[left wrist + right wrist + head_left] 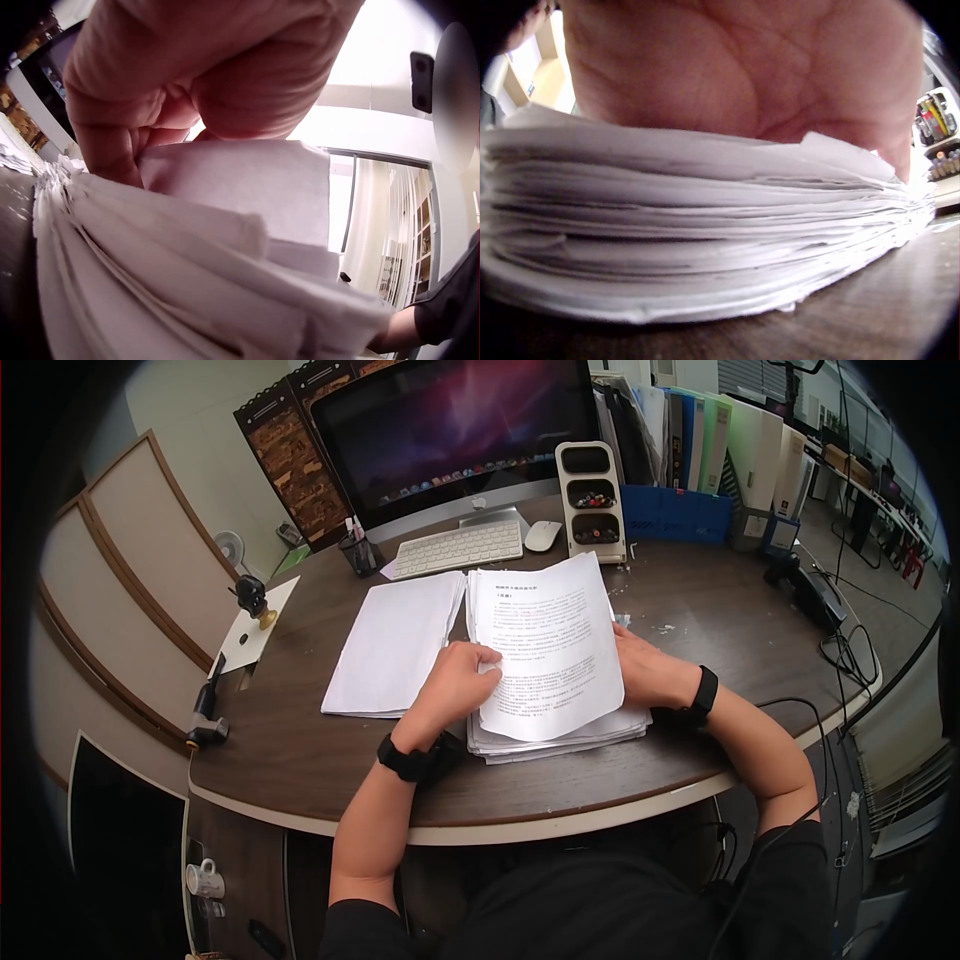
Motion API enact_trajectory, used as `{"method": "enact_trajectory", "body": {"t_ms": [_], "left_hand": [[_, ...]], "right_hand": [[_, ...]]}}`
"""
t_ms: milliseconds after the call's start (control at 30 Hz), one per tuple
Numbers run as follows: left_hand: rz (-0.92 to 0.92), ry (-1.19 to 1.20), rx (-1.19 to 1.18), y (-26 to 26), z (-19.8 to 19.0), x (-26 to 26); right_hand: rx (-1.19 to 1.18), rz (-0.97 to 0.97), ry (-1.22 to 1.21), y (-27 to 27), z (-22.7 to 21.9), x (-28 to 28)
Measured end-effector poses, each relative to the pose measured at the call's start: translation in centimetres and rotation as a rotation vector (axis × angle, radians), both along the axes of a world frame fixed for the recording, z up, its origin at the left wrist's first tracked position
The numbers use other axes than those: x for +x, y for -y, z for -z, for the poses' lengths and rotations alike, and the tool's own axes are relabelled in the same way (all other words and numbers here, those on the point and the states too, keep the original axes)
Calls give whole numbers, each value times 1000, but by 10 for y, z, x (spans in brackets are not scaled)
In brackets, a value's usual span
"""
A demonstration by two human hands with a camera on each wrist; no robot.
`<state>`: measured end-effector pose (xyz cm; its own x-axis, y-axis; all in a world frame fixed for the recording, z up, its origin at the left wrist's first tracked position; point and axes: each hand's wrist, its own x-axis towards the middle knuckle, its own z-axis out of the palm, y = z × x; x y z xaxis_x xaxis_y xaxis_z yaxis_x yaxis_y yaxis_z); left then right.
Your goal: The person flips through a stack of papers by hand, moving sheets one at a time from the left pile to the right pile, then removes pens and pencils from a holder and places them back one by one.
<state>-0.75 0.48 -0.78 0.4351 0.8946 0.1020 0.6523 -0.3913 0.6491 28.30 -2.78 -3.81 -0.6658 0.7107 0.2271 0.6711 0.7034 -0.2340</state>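
A printed sheet of paper (545, 660) is lifted at an angle over a thick stack of papers (560, 743), its lower edge curling up. My left hand (462, 678) pinches that sheet at its left edge; in the left wrist view, the curled fingers and thumb of the left hand (187, 82) meet on the paper (247, 180). At the right side, my right hand (650, 668) reaches beneath the raised sheet, which hides part of its fingers. The right wrist view has the palm of the right hand (750, 75) flat over the stack's uneven edges (667, 217).
Left of the stack lies a second, thinner pile of white paper (390, 645). Behind are a keyboard (460, 548), a mouse (543, 537), a pen cup (358, 553) and an upright organizer (592, 500). A telephone (808, 592) stands at the right, near the desk's edge.
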Motion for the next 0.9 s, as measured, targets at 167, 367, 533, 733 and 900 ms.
{"method": "enact_trajectory", "body": {"t_ms": [167, 367, 533, 733, 900], "left_hand": [[-8, 27, 52, -3, 7, -1], [-4, -27, 3, -2, 0, -1], [32, -17, -25, -1, 0, -2], [41, -53, -50, 1, -2, -1], [15, -91, -109, 1, -6, 1]], "right_hand": [[6, -3, -26, 3, -2, 0], [63, -15, -13, -1, 3, 1], [72, -19, -30, 0, 4, 2], [60, -25, -27, 0, 6, 2], [53, -28, -23, -2, 5, 2]]}}
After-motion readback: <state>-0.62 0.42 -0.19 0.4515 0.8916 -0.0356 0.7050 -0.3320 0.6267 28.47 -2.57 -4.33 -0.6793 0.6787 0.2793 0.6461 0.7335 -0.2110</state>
